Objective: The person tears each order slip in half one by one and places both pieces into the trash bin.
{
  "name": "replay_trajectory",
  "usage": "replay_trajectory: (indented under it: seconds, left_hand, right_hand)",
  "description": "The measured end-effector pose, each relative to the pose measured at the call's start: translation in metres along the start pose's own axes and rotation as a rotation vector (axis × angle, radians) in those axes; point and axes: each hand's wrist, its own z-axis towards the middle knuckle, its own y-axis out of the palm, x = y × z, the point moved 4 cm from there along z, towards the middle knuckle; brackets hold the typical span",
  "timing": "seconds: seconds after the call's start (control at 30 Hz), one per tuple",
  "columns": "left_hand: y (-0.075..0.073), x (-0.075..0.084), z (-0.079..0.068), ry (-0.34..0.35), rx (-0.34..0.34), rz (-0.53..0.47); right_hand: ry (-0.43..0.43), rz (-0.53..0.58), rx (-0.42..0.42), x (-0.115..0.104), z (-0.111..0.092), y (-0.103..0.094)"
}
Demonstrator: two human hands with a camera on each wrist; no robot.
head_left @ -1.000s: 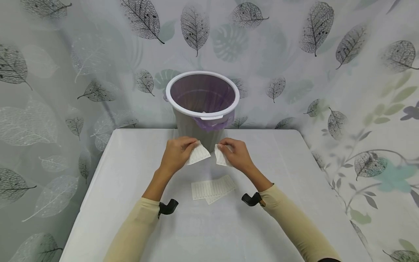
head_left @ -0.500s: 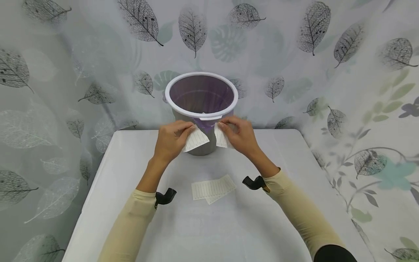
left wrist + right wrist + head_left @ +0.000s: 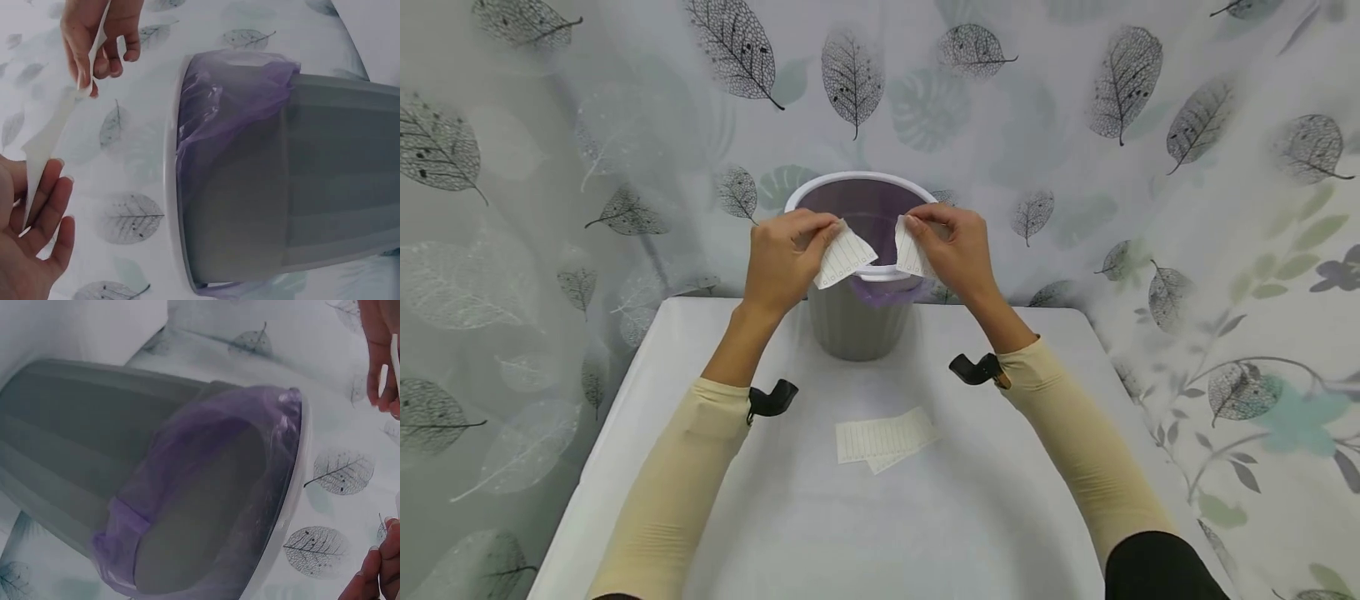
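My left hand (image 3: 784, 254) pinches a torn piece of lined paper (image 3: 846, 255) between thumb and fingers. Another torn piece (image 3: 912, 248), printed with the same lines, is pinched in my right hand (image 3: 957, 250). In the head view both pieces overlap the near rim of a grey trash bin (image 3: 861, 325), a narrow gap between them. Seen from the left wrist, the paper (image 3: 47, 134) shows nearly edge-on, beside the bin's mouth. A purple bag (image 3: 187, 444) lines the bin and folds over its white rim (image 3: 835, 179).
Two overlapping lined paper slips (image 3: 883, 438) lie on the white table (image 3: 880, 533) in front of the bin. Behind the table hangs a leaf-patterned curtain (image 3: 1037, 100). Black wrist mounts (image 3: 772, 398) stick out at both sleeves.
Both hands have risen and moved forward with the two paper pieces, from in front of the bin's lower part up to its rim. The slips on the table stay put.
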Motion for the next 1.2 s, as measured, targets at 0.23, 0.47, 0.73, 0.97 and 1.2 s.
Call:
replay_trajectory:
  seconds: [0.23,0.47,0.73,0.97,1.2]
  left_hand:
    - [0.006,-0.009,0.021,-0.041,0.043,0.051]
    - [0.013,-0.023,0.03,-0.081,0.076,0.074]
    - [0.021,-0.039,0.027,-0.121,0.041,0.12]
    - [0.026,-0.049,0.02,-0.191,-0.022,0.122]
    - [0.028,-0.051,0.015,-0.188,-0.045,0.129]
  right_hand:
    - [0.046,-0.08,-0.018,0.009,0.025,0.005]
    - [0.084,-0.05,-0.005,0.018,0.039,0.016]
    - [0.129,0.022,0.009,0.028,0.039,0.028]
    - [0.115,0.0,-0.021,0.033,0.036,0.034]
    - [0.106,0.016,-0.043,0.037,0.035,0.037]
